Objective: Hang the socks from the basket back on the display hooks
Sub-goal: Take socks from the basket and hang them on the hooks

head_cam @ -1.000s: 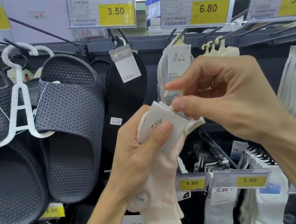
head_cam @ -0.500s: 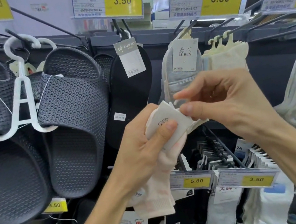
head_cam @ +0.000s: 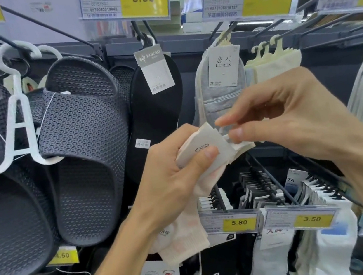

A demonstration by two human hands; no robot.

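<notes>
Head: two hands [head_cam: 169,174] [head_cam: 292,120] (one sock pair [head_cam: 187,238])

Both hands [head_cam: 291,117] pinch pink socks [head_cam: 186,236] before slippers [head_cam: 81,139]

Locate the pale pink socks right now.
Head view, centre: pale pink socks in left hand, right hand pinching their top, below the hanging grey socks.
</notes>
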